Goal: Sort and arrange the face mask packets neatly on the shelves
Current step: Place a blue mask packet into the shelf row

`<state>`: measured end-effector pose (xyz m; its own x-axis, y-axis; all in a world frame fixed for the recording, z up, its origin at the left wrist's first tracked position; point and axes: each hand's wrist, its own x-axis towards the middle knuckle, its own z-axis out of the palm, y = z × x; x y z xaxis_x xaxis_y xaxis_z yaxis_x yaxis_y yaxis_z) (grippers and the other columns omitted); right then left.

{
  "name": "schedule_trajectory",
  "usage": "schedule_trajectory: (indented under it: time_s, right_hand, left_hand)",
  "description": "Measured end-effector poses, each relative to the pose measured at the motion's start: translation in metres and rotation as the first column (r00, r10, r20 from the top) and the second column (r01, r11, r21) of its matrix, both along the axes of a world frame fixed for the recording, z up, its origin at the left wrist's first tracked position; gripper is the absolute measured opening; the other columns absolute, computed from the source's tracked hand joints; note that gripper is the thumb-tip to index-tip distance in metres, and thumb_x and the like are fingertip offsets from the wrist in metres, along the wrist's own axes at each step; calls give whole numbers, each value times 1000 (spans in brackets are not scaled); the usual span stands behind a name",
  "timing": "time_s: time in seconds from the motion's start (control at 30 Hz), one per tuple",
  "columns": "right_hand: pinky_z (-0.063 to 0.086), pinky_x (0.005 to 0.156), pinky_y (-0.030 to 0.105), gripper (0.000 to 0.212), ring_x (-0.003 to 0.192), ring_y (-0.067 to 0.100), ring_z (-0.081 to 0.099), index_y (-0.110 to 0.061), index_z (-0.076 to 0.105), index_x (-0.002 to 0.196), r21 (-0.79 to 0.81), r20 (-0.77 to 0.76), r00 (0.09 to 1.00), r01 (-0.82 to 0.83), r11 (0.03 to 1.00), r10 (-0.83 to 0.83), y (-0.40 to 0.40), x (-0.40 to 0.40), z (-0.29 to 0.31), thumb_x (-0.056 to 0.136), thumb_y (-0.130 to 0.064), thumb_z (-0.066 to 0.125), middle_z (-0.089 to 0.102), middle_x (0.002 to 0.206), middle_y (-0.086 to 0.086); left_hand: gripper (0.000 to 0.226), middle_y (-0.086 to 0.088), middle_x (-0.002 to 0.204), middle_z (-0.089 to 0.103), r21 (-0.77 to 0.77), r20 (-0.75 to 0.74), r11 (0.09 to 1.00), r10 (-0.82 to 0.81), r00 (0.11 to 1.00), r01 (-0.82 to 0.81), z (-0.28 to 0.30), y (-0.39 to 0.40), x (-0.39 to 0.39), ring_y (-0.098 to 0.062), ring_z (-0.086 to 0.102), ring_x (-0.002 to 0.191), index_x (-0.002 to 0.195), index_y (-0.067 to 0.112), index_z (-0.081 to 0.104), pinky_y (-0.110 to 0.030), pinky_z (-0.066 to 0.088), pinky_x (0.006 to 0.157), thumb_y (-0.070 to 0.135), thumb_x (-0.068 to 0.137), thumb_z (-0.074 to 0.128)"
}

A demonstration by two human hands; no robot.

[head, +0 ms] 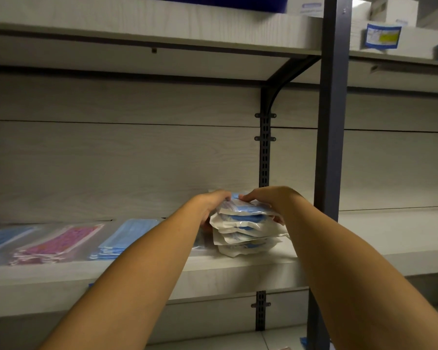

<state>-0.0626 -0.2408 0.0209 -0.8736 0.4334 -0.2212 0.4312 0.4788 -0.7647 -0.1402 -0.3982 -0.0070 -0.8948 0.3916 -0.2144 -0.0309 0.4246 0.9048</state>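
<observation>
Both hands, left hand (211,201) and right hand (266,198), grip the stack of mask packets (245,229) on the shelf (238,271).

Pale wood-grain shelving (147,29) lines a dim storeroom, backed by matching panels (122,152); a dark metal upright (333,117) and slotted bracket rail (264,150) divide the bays above a tiled floor (276,339).

Stack of face mask packets (245,232) on middle shelf (238,271), right end near upright post: white-backed clear pouches, blue masks inside, edges uneven. Left along the same shelf lie flat packs in a row: blue mask pack (125,238), pink patterned mask pack (58,245), another blue pack (3,237) at far left.
</observation>
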Motion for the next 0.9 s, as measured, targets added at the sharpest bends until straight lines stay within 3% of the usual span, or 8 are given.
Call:
schedule_trajectory:
  time_s: [0.13, 0.3, 0.47, 0.57, 0.67, 0.77, 0.9]
  right_hand:
    - [44, 83, 40, 67, 84, 28, 52, -11, 46, 120, 3, -5, 1000, -7, 1000, 7, -5, -6, 0, 83, -60, 72, 53, 117, 10]
    - [51, 95, 43, 81, 110, 33, 61, -9, 50, 129, -12, 29, 999, -24, 1000, 24, -13, -12, -3, 76, -65, 75, 58, 131, 12]
    - [51, 99, 45, 86, 111, 34, 63, -14, 55, 134, -38, 34, 999, -36, 999, 37, -20, -12, -6, 71, -69, 76, 62, 128, 13]
    - [51, 99, 46, 90, 109, 34, 63, -13, 56, 134, -34, 39, 999, -32, 999, 34, -22, -11, -5, 69, -72, 77, 63, 127, 14]
    - [52, 93, 47, 96, 109, 37, 62, -11, 52, 138, -20, 38, 999, -27, 999, 28, -25, -6, 0, 69, -75, 74, 60, 130, 17]
    - [48, 84, 48, 98, 121, 41, 57, -7, 45, 145, -22, 17, 999, -36, 999, 36, -29, 3, 4, 77, -74, 67, 54, 141, 19]
    - [47, 92, 50, 86, 126, 43, 53, -5, 41, 147, -70, -18, 1000, -22, 997, 21, -30, 13, 12, 90, -67, 58, 48, 145, 22]
  left_hand:
    - [33, -11, 75, 75, 7, -36, 1000, 10, 999, -10, 3, -6, 1, -30, 71, 68, 98, 9, 68, -33, 58, 68, 36, 81, 61]
    - [25, -10, 62, 70, -10, -40, 999, 38, 998, -38, 8, -17, 9, -27, 64, 58, 85, 10, 63, -29, 53, 62, 34, 86, 56]
    - [25, -13, 80, 69, 11, -42, 999, 53, 998, -53, 9, -20, 6, -27, 63, 66, 92, 10, 64, -31, 52, 67, 32, 82, 58]
    - [24, -13, 76, 67, 18, -48, 998, 65, 997, -64, 10, -25, 8, -27, 62, 63, 88, 9, 63, -31, 50, 65, 32, 88, 57]
    - [28, -14, 79, 67, 12, -45, 998, 67, 997, -67, 11, -27, 9, -30, 63, 70, 89, 9, 62, -35, 53, 77, 37, 89, 58]
    - [31, -15, 85, 67, -1, -44, 995, 95, 994, -95, 14, -30, 11, -31, 65, 80, 90, 9, 62, -38, 54, 88, 40, 90, 57]
    - [33, -13, 86, 65, -6, -53, 991, 134, 990, -134, 17, -32, 15, -28, 63, 75, 90, 10, 61, -35, 52, 76, 42, 93, 55]
